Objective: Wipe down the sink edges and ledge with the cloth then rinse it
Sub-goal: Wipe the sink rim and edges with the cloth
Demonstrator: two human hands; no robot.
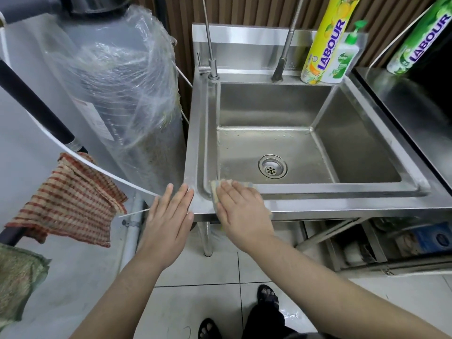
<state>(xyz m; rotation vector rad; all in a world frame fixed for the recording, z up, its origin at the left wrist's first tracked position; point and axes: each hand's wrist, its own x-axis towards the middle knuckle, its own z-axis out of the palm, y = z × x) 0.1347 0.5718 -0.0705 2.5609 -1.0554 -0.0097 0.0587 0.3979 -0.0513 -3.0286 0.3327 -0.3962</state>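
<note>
Fingers (242, 192) flat, my right hand (241, 211) presses the yellow cloth (214, 187) on the front rim of the shiny steel sink (330, 189); I should slide slowly.

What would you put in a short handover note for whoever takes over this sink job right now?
Right hand: flat, pressing the cloth on the front left corner of the sink.
Left hand: open, holding nothing, beside that corner.
Done: cannot tell how much rim is wiped.
Left: likely the other edges, the back ledge by the bottles, then rinsing the cloth; no water seen running.
</note>
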